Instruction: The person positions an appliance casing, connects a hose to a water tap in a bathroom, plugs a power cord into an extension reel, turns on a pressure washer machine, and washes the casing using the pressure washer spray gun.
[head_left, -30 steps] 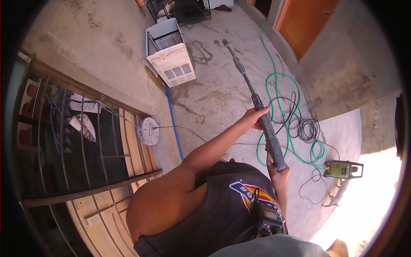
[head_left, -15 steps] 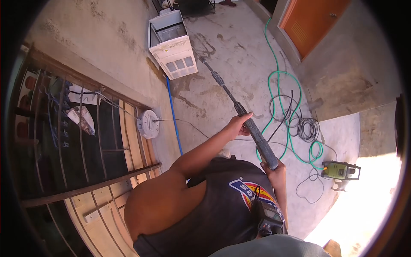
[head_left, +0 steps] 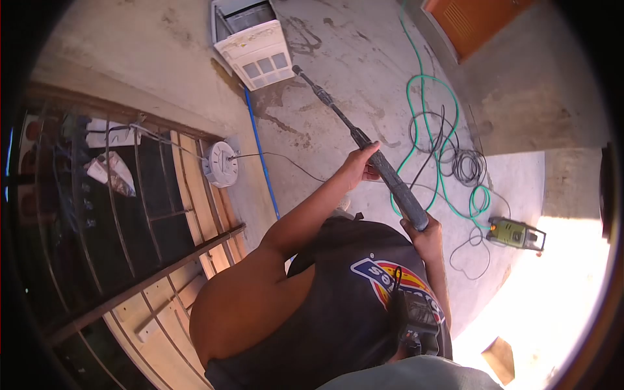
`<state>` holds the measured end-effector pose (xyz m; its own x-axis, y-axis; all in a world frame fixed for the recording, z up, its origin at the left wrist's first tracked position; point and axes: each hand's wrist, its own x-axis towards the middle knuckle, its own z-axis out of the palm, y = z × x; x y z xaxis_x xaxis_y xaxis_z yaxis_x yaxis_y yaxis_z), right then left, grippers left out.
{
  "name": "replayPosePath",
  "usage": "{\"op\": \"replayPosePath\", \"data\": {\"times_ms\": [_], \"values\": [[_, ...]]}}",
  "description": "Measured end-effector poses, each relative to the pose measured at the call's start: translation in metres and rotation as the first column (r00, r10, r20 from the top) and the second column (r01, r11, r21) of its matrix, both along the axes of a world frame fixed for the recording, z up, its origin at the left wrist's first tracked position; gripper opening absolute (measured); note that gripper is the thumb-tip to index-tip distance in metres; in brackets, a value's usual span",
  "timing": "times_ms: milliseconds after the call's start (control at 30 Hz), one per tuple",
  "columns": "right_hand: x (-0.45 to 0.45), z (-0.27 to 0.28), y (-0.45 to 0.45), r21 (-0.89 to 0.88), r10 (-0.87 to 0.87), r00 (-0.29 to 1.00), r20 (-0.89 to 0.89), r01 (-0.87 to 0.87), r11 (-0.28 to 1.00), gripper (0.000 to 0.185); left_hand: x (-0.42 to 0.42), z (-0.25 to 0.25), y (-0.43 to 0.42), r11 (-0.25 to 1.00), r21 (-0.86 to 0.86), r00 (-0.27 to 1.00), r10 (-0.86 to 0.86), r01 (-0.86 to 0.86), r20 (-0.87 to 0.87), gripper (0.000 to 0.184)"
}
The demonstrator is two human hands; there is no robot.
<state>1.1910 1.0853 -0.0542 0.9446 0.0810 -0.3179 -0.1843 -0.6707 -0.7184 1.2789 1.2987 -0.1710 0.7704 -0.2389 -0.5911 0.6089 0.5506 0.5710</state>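
A long dark pressure washer wand [head_left: 396,188] runs diagonally across the head view, from my body toward the upper left. My left hand [head_left: 359,166] is closed around its middle, thumb lying along the top. At the rear end, my right hand [head_left: 426,238] grips the thick handle, with its fingers partly hidden. The nozzle end appears close to the lower right corner of a white box-shaped appliance casing [head_left: 257,49]. That casing has an open top and several square grille windows in its side. I see no water spray.
A green pressure washer unit [head_left: 517,234] stands at right, joined to a looped green hose [head_left: 416,146] and a coiled dark hose [head_left: 468,169]. Along the left wall are a blue pipe [head_left: 260,156], a round white device [head_left: 221,164] and a barred window [head_left: 123,240]. An orange door [head_left: 468,26] is at upper right.
The view has tilted, so the casing, hoses and washer unit sit higher in the picture. Both hands keep their hold on the wand, and its nozzle stays near the casing's corner.
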Motion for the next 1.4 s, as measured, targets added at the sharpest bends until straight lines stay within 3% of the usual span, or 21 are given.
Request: {"op": "replayPosePath", "data": {"times_ms": [133,233,333,400,433,500,567,633,700,767,833,900,967,1067,1200,1267,1400], "values": [[0.007,0.005,-0.012,-0.089,-0.057,0.998,-0.04,0.054,0.995,0.035,-0.011,-0.003,-0.019,0.953,0.071,0.955,-0.296,0.294,0.016,0.054],[0.013,-0.017,-0.024,-0.179,-0.079,0.997,-0.013,0.075,0.981,0.041,-0.031,0.005,-0.051,0.798,0.086,0.798,-0.601,0.597,0.047,0.055],[0.012,-0.037,-0.03,-0.204,-0.188,0.982,0.02,0.189,0.961,0.038,-0.046,0.022,-0.083,0.688,0.206,0.678,-0.724,0.696,0.128,0.052],[0.012,-0.049,-0.038,-0.161,-0.134,0.99,0.05,0.141,0.977,0.036,-0.056,0.029,-0.108,0.786,0.217,0.739,-0.619,0.579,0.267,0.054],[0.009,-0.046,-0.043,-0.147,-0.166,0.984,0.061,0.173,0.974,0.036,-0.06,0.03,-0.12,0.764,0.235,0.716,-0.645,0.601,0.268,0.054],[0.003,-0.039,-0.058,-0.118,-0.14,0.99,0.03,0.142,0.983,0.036,-0.069,0.03,-0.146,0.886,0.107,0.862,-0.464,0.451,0.203,0.056],[-0.002,-0.048,-0.077,-0.094,-0.171,0.983,0.062,0.177,0.98,0.034,-0.074,0.034,-0.175,0.901,0.093,0.885,-0.433,0.423,0.17,0.054],[-0.003,-0.052,-0.1,-0.028,-0.128,0.968,0.218,0.137,0.99,0.035,-0.078,0.039,-0.206,0.965,-0.032,0.944,-0.245,0.259,0.22,0.053],[-0.01,-0.054,-0.12,0.011,-0.111,0.968,0.223,0.111,0.994,0.037,-0.076,0.038,-0.222,0.971,-0.01,0.941,-0.23,0.24,0.247,0.053],[-0.029,-0.041,-0.143,0.006,-0.001,0.908,0.418,-0.002,1.0,0.041,-0.07,0.044,-0.233,0.972,-0.092,0.963,-0.196,0.215,0.185,0.054],[-0.063,-0.033,-0.185,0.018,-0.01,0.867,0.497,0.002,1.0,0.04,-0.06,0.054,-0.254,0.984,0.173,0.997,0.03,-0.042,0.07,0.052],[-0.092,-0.035,-0.233,0.159,-0.177,0.878,0.445,0.117,0.98,0.035,-0.038,0.039,-0.251,0.968,0.248,0.999,0.037,-0.04,0.017,0.052],[-0.118,-0.055,-0.281,0.164,-0.273,0.9,0.339,0.229,0.96,0.031,-0.022,0.018,-0.246,0.952,0.305,0.998,0.05,-0.039,-0.027,0.051],[-0.159,-0.084,-0.332,0.198,-0.404,0.879,0.255,0.361,0.911,0.033,-0.032,-0.016,-0.243,0.879,0.466,0.965,0.027,0.102,-0.261,0.05],[-0.19,-0.098,-0.377,0.234,-0.506,0.856,0.109,0.472,0.85,0.029,-0.063,-0.064,-0.253,0.736,0.675,0.97,0.124,0.052,-0.21,0.041],[-0.196,-0.099,-0.404,0.264,-0.512,0.856,0.071,0.479,0.837,0.029,-0.08,-0.075,-0.273,0.588,0.809,0.952,0.242,0.007,-0.185,0.035],[-0.197,-0.103,-0.472,0.234,-0.623,0.782,-0.025,0.611,0.757,0.026,-0.091,-0.101,-0.312,0.496,0.868,0.934,0.32,-0.024,-0.158,0.034]]}}
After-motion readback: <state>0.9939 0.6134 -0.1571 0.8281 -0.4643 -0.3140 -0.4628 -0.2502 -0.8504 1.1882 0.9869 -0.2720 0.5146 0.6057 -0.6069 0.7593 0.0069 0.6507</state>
